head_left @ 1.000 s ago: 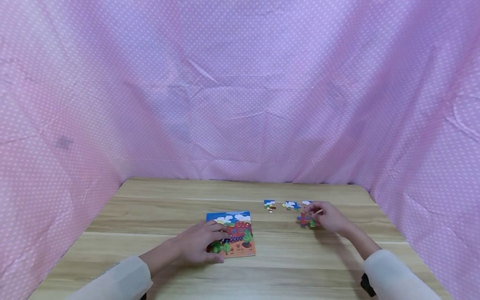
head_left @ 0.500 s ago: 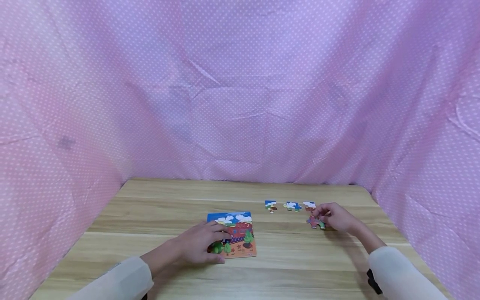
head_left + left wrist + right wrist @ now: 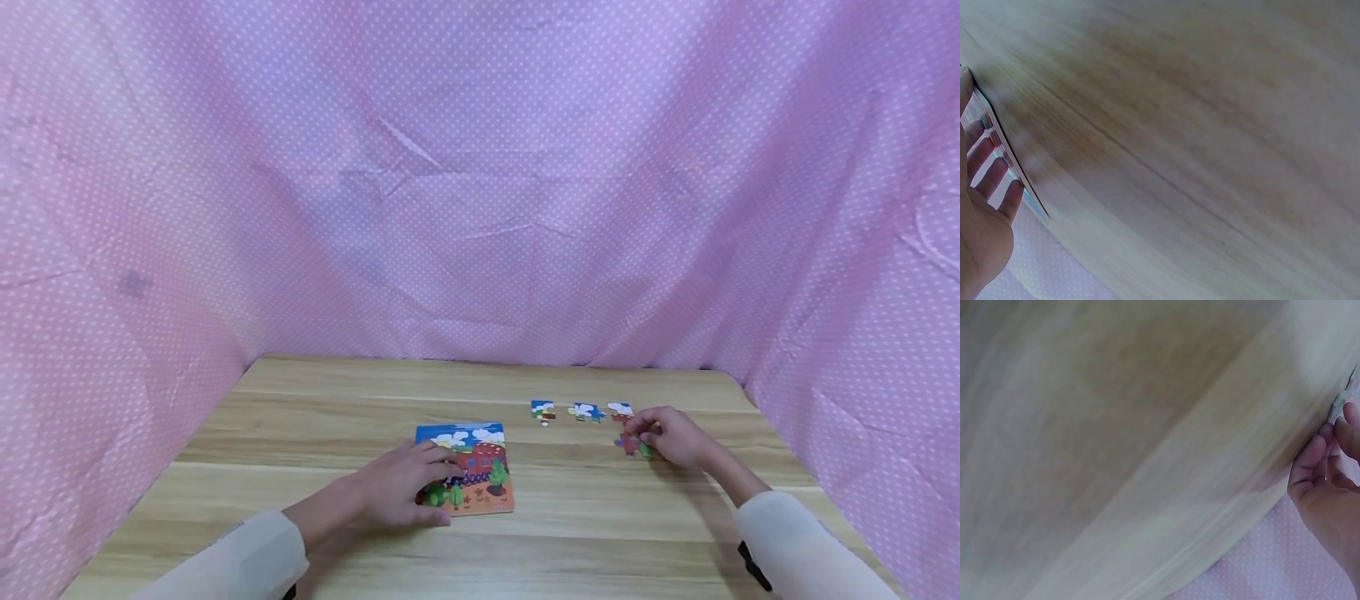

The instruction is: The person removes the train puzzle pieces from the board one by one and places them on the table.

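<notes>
A colourful puzzle board (image 3: 480, 462) with a blue sky, red building and green trees lies on the wooden table (image 3: 600, 525). My left hand (image 3: 416, 487) rests flat on the board's left part, fingers spread; in the left wrist view the left hand (image 3: 985, 206) lies along the board's thin edge (image 3: 1010, 165). My right hand (image 3: 663, 435) pinches a red and green puzzle piece (image 3: 630, 445) low against the table at the right. In the right wrist view the right hand (image 3: 1329, 475) curls its fingers by the piece's edge (image 3: 1339, 407).
Three loose pieces lie in a row behind my right hand: one (image 3: 542, 410), another (image 3: 585, 412) and a third (image 3: 619, 409). Pink dotted cloth (image 3: 480, 208) walls in the table at the back and on both sides.
My right hand has carried the red and green piece a little to the right, closer to the third loose piece. The left hand and the board have stayed put.
</notes>
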Demonstrator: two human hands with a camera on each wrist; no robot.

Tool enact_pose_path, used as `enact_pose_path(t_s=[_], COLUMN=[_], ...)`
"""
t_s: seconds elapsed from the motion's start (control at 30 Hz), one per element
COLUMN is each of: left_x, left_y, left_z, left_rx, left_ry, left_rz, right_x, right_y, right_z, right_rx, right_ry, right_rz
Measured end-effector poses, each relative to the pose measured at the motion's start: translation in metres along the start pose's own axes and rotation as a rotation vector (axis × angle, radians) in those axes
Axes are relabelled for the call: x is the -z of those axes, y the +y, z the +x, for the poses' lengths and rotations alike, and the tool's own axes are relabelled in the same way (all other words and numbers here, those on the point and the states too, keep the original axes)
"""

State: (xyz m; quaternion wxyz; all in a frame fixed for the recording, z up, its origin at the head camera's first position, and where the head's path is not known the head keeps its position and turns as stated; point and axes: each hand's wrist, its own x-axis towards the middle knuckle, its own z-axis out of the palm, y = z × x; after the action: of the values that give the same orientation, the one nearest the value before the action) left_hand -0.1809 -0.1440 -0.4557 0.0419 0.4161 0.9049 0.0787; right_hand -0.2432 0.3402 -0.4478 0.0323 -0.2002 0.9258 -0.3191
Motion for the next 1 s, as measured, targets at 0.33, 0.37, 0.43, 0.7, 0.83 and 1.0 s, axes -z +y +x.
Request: enact_pose_path(t_s=[0.33,0.37,0.43,0.7,0.83,1.0], left_x=[0.005,0.005,0.005,0.004,0.005,0.007], left_y=[0.004,0.004,0.004,0.002,0.002,0.002], left_z=[0.000,-0.001,-0.001,-0.001,-0.001,-0.001], left_rx=[0.000,0.000,0.001,-0.014,-0.006,-0.024], left_ry=[-0.030,-0.030,-0.030,-0.014,-0.013,0.017], left_rz=[-0.001,-0.003,-0.010,0.011,0.008,0.010], right_x=[0.002,0.002,0.003,-0.006,-0.016,-0.026], right_y=[-0.002,-0.004,-0.010,-0.038,-0.049,-0.066], right_z=[0.002,0.002,0.004,0.018,0.030,0.043], right_rx=[0.014,0.019,0.022,0.053,0.072,0.143], right_ry=[0.009,0.008,0.003,-0.019,-0.030,-0.042], right_rz=[-0.040,-0.043,-0.044,0.009,0.030,0.026])
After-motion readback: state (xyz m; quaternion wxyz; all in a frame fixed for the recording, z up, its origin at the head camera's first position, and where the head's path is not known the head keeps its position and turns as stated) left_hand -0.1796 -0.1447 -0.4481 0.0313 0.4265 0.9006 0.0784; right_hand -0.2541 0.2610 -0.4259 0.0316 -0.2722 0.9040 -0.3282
